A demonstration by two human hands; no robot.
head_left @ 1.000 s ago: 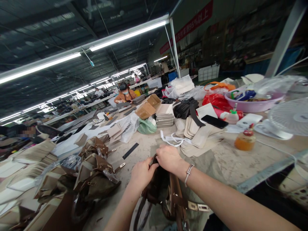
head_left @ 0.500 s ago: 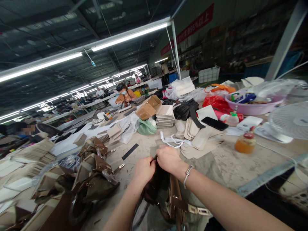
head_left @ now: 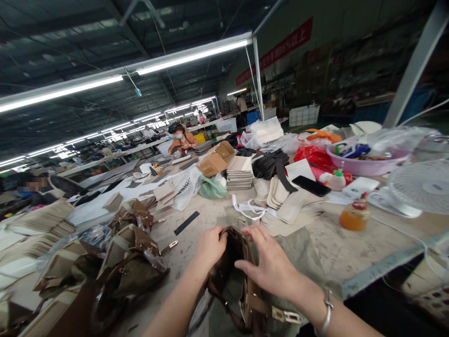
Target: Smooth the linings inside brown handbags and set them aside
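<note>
A brown handbag (head_left: 249, 296) stands in front of me, its mouth gaping and its dark inside showing. A strap with a metal clasp sticks out at its lower right. My left hand (head_left: 209, 246) pinches the bag's far left rim between thumb and fingers. Over the right side of the opening is my right hand (head_left: 268, 262), thumb and fingers spread, fingertips at or near the rim. Under the bag lies a grey-green cloth (head_left: 298, 250). The bag's lower part is partly hidden by my left forearm.
Several similar brown bags (head_left: 140, 271) crowd the left, beside stacked beige panels (head_left: 38, 229). A dark strip (head_left: 186, 223) lies ahead. To the right are a phone (head_left: 311, 185), a jar of orange liquid (head_left: 353, 216), a fan (head_left: 421, 180) and a purple basin (head_left: 368, 164). Co-workers sit farther off.
My right hand has let go of the rim by my left hand, moved right and spread its fingers. The bag's mouth has opened wider. My left hand keeps its grip.
</note>
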